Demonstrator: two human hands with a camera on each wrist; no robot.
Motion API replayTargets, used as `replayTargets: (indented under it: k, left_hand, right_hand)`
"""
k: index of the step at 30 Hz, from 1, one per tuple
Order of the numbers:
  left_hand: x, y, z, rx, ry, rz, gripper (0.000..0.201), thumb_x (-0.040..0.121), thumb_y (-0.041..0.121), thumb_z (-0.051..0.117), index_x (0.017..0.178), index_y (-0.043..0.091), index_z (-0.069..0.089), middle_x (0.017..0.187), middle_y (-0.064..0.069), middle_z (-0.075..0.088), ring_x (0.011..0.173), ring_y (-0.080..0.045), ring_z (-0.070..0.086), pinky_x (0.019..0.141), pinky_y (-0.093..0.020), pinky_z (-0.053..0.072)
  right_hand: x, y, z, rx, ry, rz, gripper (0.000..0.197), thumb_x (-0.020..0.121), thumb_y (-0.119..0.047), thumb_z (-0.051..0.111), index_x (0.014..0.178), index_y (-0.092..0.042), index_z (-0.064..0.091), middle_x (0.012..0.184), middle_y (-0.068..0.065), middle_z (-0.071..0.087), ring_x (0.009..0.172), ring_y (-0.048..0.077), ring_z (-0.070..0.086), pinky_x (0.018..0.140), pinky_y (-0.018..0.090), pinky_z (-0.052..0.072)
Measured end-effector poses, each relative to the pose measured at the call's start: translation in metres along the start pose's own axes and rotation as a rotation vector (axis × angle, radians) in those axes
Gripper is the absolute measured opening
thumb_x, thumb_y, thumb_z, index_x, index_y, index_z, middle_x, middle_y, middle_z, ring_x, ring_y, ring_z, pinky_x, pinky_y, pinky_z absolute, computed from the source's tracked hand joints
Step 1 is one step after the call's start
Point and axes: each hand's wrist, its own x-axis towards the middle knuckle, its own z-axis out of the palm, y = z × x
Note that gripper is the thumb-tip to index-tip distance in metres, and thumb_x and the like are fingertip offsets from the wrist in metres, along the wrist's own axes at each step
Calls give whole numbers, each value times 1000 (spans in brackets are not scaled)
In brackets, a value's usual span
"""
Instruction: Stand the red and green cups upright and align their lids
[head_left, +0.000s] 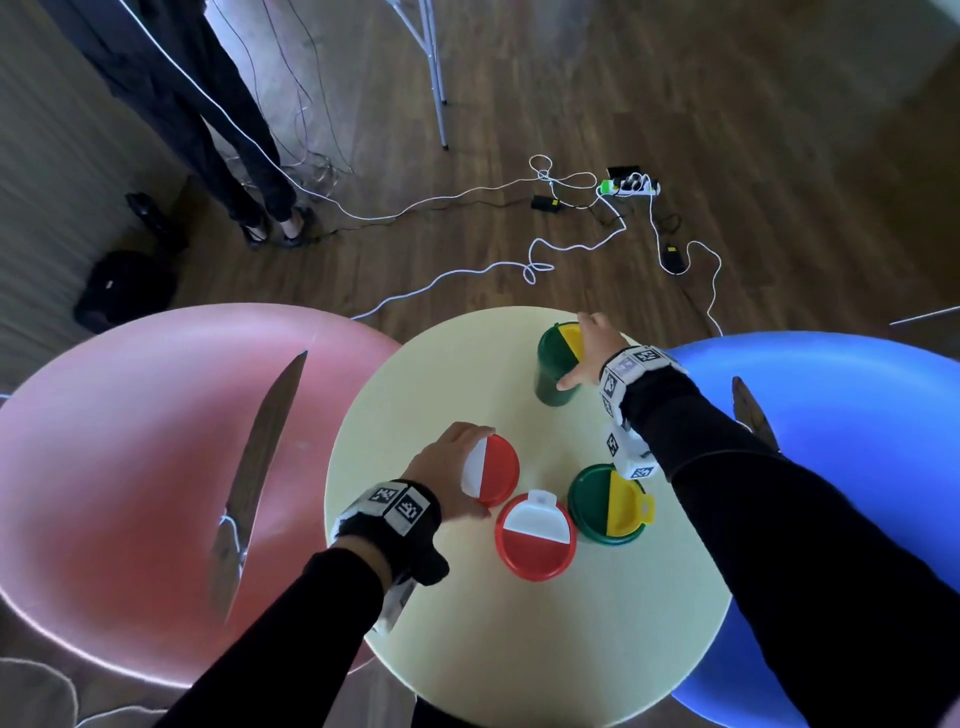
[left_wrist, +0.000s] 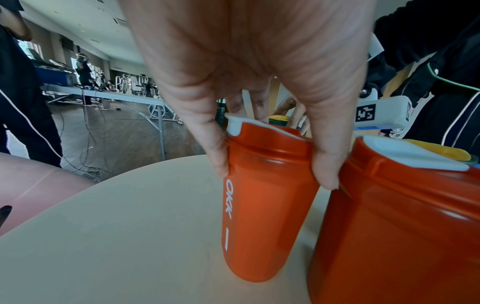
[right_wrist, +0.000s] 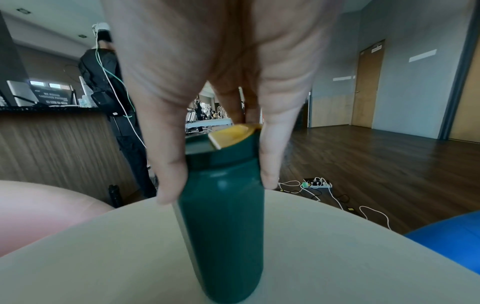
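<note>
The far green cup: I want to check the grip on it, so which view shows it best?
Right wrist: the far green cup stands whole and upright, the right hand gripping below its lid. Head view shows mainly its top. Left wrist shows a sliver behind fingers.

Long black sleeves (head_left: 769, 499) down both arms to the wrists. Bare left hand (head_left: 447, 478) and bare right hand (head_left: 597, 353), no gloves. Round each wrist a black strap (head_left: 415, 545) carrying white blocks printed with black square code markers: left wrist band (head_left: 389, 506), right wrist band (head_left: 631, 371). Below the right forearm, a further white marker block (head_left: 628, 452). In the left wrist view, one white block with a black code square (left_wrist: 366, 113).
</note>
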Motion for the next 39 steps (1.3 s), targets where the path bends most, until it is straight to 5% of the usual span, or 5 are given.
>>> replayTargets:
  k: [12, 18, 22, 25, 39]
  left_hand:
    - [1, -1, 1, -12, 5, -19, 101, 53, 25, 85, 139, 30, 32, 140, 9, 35, 125, -18, 45, 101, -37, 41]
    - [0, 0, 1, -10, 3, -23, 102, 53, 25, 85, 139, 30, 31, 141, 11, 34, 125, -17, 45, 100, -35, 42]
    - [-1, 1, 0, -7, 8, -27, 101, 53, 24, 85, 139, 30, 31, 141, 11, 34, 125, -16, 45, 100, -34, 42]
    - [-1, 2, 0, -7, 8, -31, 101, 54, 25, 85, 139, 30, 31, 141, 12, 33, 126, -15, 44, 100, -33, 41]
    - [-4, 6, -2, 8, 1, -62, 105, 57, 25, 85, 143, 25, 25, 144, 11, 31, 128, -16, 41, 102, -32, 39]
  right_hand:
    - [-30, -6, 2, -175, -274, -275, 102, 48, -21, 88, 134, -34, 36, 121, 10, 46, 111, 33, 50, 86, 40, 49]
    - [-39, -9, 8, -157, -355, -279, 98, 51, -21, 89, 134, -30, 36, 127, 7, 46, 116, 31, 48, 92, 42, 46]
    - [-41, -8, 5, -59, -351, -223, 77, 71, -40, 77, 137, -27, 39, 140, -1, 45, 125, 24, 44, 100, 36, 41]
    - [-42, -8, 6, -91, -287, -213, 65, 80, -32, 71, 137, -20, 41, 137, 5, 48, 121, 27, 48, 94, 34, 42]
    - [-49, -11, 6, -180, -299, -268, 53, 79, -25, 72, 128, -17, 52, 126, 6, 56, 112, 29, 53, 87, 31, 40]
